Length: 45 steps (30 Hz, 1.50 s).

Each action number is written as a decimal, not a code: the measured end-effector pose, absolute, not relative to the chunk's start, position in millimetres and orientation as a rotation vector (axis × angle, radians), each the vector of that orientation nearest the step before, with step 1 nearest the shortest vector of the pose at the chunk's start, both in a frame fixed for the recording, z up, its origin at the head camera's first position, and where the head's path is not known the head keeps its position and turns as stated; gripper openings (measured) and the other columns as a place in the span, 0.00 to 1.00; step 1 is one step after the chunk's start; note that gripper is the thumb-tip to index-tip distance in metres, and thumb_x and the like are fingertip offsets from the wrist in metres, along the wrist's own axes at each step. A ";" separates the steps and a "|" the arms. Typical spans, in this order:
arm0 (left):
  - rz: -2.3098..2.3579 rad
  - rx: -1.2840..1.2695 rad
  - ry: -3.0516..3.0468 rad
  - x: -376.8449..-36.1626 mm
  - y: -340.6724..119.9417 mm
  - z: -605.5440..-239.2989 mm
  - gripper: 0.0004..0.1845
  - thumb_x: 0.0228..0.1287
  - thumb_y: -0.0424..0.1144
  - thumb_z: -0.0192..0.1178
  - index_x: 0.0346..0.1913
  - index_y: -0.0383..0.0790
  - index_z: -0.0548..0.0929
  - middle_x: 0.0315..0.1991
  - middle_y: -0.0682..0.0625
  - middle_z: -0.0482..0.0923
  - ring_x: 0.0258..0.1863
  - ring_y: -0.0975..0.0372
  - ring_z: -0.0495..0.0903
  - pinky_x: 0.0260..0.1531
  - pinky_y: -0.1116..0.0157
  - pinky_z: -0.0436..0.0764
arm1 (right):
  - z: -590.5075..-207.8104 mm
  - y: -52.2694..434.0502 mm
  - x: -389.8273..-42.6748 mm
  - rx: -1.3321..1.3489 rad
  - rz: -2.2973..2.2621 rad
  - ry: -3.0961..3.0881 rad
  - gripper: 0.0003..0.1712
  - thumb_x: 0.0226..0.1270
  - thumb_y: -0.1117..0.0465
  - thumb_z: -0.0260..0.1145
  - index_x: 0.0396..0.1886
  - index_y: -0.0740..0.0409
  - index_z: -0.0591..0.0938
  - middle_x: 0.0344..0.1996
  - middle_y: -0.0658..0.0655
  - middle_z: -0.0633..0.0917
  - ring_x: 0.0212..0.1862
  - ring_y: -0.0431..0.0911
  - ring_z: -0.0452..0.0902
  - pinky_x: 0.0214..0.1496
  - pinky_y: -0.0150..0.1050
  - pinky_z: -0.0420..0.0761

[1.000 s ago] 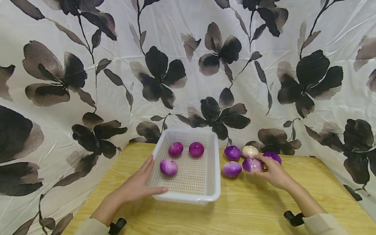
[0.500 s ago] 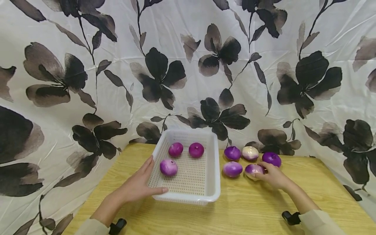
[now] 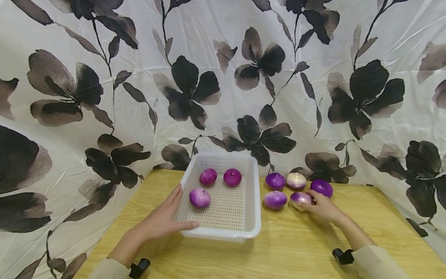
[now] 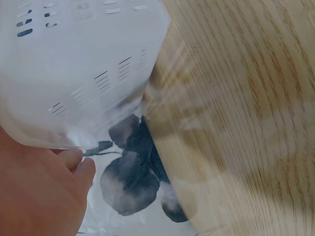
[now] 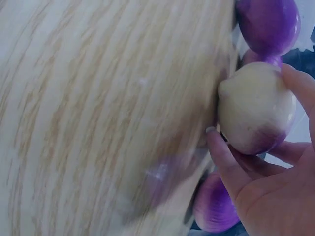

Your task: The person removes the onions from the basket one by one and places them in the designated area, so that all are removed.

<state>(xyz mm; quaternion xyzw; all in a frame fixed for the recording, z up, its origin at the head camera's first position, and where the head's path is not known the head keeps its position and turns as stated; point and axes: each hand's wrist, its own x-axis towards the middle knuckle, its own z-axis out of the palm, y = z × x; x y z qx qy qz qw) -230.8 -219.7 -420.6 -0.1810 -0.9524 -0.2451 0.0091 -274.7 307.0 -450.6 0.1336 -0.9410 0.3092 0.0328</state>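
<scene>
Right hand (image 3: 322, 209) fingers (image 5: 224, 157) grasp a pale-purple onion (image 3: 300, 199) near the surface's (image 3: 296, 248) far edge, four onions (image 3: 275, 181) close around it. Left hand (image 3: 162, 221) grips the basket (image 3: 252, 217) rim.

My right hand (image 3: 322, 209) has bare table (image 3: 306, 248) behind it. Ahead, four onions (image 3: 296, 180) crowd close, with the curtain (image 3: 348, 128) just beyond. Leftward, the basket's wall (image 3: 256, 201) stands between me and its open middle.
</scene>
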 end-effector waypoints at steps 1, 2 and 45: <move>-0.768 -0.564 -2.979 -230.0 -219.6 -421.2 0.72 0.50 0.77 0.65 0.81 0.29 0.46 0.83 0.37 0.35 0.79 0.37 0.49 0.73 0.37 0.57 | -452.5 307.6 -274.2 0.407 0.945 -2.898 0.38 0.71 0.54 0.70 0.64 0.82 0.70 0.55 0.79 0.80 0.57 0.71 0.78 0.60 0.65 0.77; -0.769 -0.562 -2.985 -229.2 -219.5 -421.7 0.72 0.50 0.77 0.66 0.81 0.29 0.45 0.83 0.37 0.35 0.79 0.37 0.49 0.73 0.37 0.58 | -454.3 307.9 -273.7 0.399 0.941 -2.897 0.38 0.71 0.54 0.70 0.65 0.82 0.70 0.56 0.80 0.79 0.58 0.71 0.77 0.61 0.65 0.77; -0.769 -0.580 -2.970 -232.4 -220.1 -421.8 0.73 0.50 0.79 0.63 0.81 0.29 0.45 0.83 0.38 0.34 0.79 0.39 0.47 0.74 0.40 0.56 | -400.0 268.4 -260.5 0.669 0.914 -2.773 0.35 0.70 0.57 0.71 0.68 0.74 0.71 0.63 0.73 0.77 0.65 0.69 0.73 0.63 0.65 0.76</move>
